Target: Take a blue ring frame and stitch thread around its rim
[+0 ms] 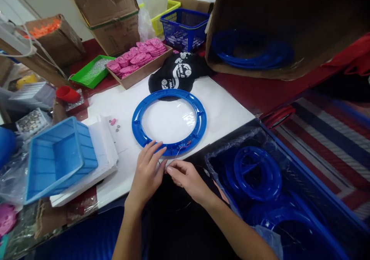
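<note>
A blue plastic ring [201, 117] lies on the white work surface, its ribbed side up. Thin wires [185, 146] run across its near rim and trail toward my right hand. My left hand [148, 171] is open, its fingers stretched over the ring's near left edge and its thumb pointing toward the right hand. Just below the ring, my right hand [186, 177] is closed in a pinch with a thin wire leading to its fingertips; the wire's end is hidden. Black printed fabric [185, 83] lies against the ring's far side.
Left stand a light-blue bin [81, 148] and small loose parts [113, 122]. Behind are a green tray [83, 78], a box of pink pieces [127, 83] and a blue basket [185, 28]. More blue rings fill a carton [303, 73] and a lined crate [291, 163] at right.
</note>
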Demonstrator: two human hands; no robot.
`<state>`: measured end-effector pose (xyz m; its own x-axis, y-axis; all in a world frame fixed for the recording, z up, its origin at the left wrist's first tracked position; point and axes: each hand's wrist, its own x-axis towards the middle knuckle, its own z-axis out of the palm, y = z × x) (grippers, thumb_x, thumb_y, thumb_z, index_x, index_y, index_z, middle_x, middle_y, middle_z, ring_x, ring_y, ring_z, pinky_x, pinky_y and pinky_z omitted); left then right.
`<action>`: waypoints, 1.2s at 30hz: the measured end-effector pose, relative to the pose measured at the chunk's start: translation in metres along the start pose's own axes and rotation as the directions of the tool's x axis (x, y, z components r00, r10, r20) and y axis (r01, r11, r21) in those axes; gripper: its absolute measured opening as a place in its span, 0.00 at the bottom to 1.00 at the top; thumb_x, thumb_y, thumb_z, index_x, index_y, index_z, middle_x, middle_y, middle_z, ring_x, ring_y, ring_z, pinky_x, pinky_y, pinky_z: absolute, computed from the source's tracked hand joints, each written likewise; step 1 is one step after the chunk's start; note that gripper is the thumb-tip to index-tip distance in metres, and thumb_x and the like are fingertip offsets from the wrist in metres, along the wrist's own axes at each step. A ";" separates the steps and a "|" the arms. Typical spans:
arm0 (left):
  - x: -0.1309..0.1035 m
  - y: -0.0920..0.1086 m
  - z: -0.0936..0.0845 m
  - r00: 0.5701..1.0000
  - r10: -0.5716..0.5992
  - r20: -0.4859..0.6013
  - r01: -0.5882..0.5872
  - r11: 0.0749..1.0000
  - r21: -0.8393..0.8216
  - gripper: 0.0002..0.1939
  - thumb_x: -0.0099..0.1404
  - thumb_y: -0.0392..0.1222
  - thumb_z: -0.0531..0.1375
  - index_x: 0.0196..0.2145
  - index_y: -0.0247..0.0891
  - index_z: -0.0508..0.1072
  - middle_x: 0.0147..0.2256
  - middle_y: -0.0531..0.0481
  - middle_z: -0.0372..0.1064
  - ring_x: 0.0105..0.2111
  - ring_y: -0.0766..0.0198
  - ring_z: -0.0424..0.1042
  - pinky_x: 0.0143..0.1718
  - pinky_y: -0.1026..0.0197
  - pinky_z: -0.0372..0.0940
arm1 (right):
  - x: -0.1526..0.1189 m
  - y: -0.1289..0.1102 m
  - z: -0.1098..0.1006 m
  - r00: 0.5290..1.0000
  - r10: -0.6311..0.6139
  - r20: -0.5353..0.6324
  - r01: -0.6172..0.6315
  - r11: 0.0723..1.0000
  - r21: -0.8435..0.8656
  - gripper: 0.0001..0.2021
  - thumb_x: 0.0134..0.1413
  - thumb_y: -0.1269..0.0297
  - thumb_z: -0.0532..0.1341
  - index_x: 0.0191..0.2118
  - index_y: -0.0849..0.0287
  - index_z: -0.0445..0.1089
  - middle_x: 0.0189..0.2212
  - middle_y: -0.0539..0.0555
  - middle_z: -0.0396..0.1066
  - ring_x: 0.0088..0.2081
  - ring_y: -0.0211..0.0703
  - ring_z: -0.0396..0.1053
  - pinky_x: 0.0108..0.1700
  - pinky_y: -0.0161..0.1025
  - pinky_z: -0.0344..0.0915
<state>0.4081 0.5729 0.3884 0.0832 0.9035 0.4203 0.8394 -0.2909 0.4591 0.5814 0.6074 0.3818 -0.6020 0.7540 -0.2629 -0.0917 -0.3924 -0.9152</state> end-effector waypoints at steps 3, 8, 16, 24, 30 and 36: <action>0.019 0.011 0.011 0.994 0.040 0.106 -0.038 0.999 -0.025 0.20 0.77 0.33 0.53 0.64 0.43 0.64 0.61 0.42 0.68 0.68 0.51 0.61 0.71 0.35 0.54 | -0.017 -0.014 -0.020 0.984 -0.155 -0.089 0.121 0.944 -0.308 0.13 0.66 0.55 0.61 0.33 0.57 0.72 0.36 0.52 0.72 0.39 0.40 0.69 0.45 0.39 0.67; 0.039 0.024 0.031 0.992 -0.057 0.112 0.052 0.997 0.049 0.12 0.77 0.37 0.56 0.55 0.39 0.71 0.52 0.41 0.71 0.57 0.53 0.71 0.71 0.36 0.51 | -0.037 -0.044 -0.062 0.965 -0.183 -0.187 0.125 0.950 -0.285 0.12 0.69 0.53 0.60 0.41 0.56 0.74 0.43 0.56 0.77 0.47 0.47 0.76 0.55 0.46 0.70; 0.036 0.045 0.039 0.987 -0.158 0.021 0.158 0.987 0.002 0.07 0.75 0.35 0.58 0.49 0.41 0.73 0.50 0.45 0.72 0.57 0.55 0.71 0.71 0.36 0.47 | -0.021 -0.026 -0.047 0.987 -0.127 -0.103 0.074 0.909 -0.410 0.12 0.67 0.53 0.62 0.45 0.56 0.74 0.41 0.53 0.77 0.42 0.45 0.75 0.47 0.43 0.73; 0.025 0.051 0.049 0.974 -0.219 -0.047 0.212 0.969 -0.124 0.12 0.77 0.33 0.54 0.53 0.41 0.72 0.52 0.46 0.73 0.63 0.56 0.67 0.74 0.34 0.38 | -0.027 -0.004 -0.019 0.971 -0.114 -0.208 0.070 0.976 -0.206 0.13 0.64 0.53 0.65 0.45 0.56 0.71 0.43 0.54 0.76 0.47 0.46 0.75 0.50 0.41 0.71; 0.029 0.051 0.054 0.967 -0.253 -0.023 0.251 0.966 -0.057 0.11 0.76 0.37 0.58 0.53 0.44 0.75 0.52 0.45 0.71 0.61 0.54 0.69 0.73 0.34 0.35 | -0.029 -0.013 -0.035 0.986 -0.040 -0.164 0.005 0.977 -0.211 0.10 0.66 0.55 0.62 0.42 0.56 0.70 0.32 0.49 0.73 0.31 0.40 0.72 0.39 0.39 0.70; 0.032 0.058 0.059 0.958 -0.269 -0.102 0.269 0.963 -0.011 0.11 0.73 0.41 0.64 0.52 0.49 0.79 0.49 0.46 0.72 0.58 0.53 0.71 0.71 0.36 0.38 | -0.034 -0.024 -0.054 0.948 -0.174 -0.267 0.071 0.932 -0.355 0.11 0.68 0.53 0.59 0.44 0.54 0.72 0.34 0.51 0.73 0.36 0.42 0.71 0.42 0.39 0.70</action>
<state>0.4910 0.6039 0.3825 -0.2004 0.9116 0.3590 0.8250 -0.0406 0.5636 0.6467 0.6198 0.3957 -0.3425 0.9237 -0.1719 0.1534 -0.1255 -0.9802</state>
